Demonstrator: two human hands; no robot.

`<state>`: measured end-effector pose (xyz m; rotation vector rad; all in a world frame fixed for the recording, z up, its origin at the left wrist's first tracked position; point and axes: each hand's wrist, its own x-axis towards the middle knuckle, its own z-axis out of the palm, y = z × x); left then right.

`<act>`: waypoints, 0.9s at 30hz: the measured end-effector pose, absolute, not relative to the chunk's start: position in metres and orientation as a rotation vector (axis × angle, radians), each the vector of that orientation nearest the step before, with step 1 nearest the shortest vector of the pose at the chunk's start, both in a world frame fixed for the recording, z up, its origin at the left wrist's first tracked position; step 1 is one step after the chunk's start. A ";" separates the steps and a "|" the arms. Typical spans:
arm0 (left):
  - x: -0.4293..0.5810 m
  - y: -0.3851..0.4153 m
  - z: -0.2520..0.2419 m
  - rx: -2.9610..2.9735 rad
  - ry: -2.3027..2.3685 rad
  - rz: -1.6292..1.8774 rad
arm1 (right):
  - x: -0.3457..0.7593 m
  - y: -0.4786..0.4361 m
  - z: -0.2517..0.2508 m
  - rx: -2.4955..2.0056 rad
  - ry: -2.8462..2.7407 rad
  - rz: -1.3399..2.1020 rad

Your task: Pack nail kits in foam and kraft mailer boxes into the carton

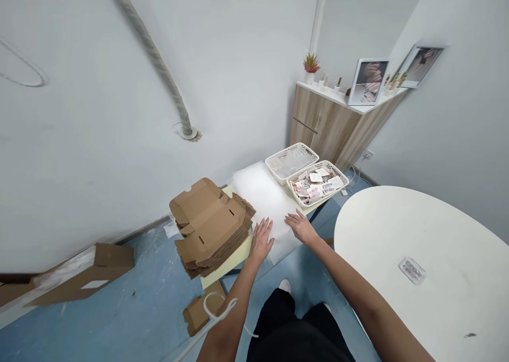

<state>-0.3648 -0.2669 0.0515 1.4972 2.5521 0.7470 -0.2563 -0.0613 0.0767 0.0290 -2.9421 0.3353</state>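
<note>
Head view: white foam sheet (pixel 260 190) lies on the low yellowish table (pixel 225 264), running from the near edge toward the far baskets. Both hands are flat on its near end. Left hand (pixel 261 240) is palm down with its fingers (pixel 265 227) straight and slightly spread, gripping nothing, tips pointing far, resting on the sheet's near left part just beside the cardboard stack (pixel 210 224). Right hand (pixel 301 227) is palm down with fingers (pixel 292 217) extended and a little apart, clamped on nothing, tips pointing left-far, on the sheet's near right edge. The hands are near each other, not touching. Both forearms are bare and reach forward from the near edge, the right one coming in from the right at a slant. Counts: one stack of flat brown box blanks left of the sheet; two white baskets, far basket (pixel 278 176) with clear items, nearer basket (pixel 318 200) with small printed packets, side by side at the sheet's far right; one round white table (pixel 417 229) at right with one clear packet (pixel 412 270) on it; two framed pictures and one small plant on the wooden cabinet (pixel 330 123) far right.
</note>
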 end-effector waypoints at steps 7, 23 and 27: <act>-0.341 -0.200 0.075 1.851 2.361 0.787 | -0.147 -0.005 0.090 -0.099 -2.786 0.201; -0.008 -0.077 0.051 2.140 1.705 0.632 | 0.239 0.026 0.066 -1.100 -2.588 -0.061; 0.019 -0.085 0.029 2.131 1.654 0.441 | 0.291 0.004 0.044 -1.153 -2.612 -0.016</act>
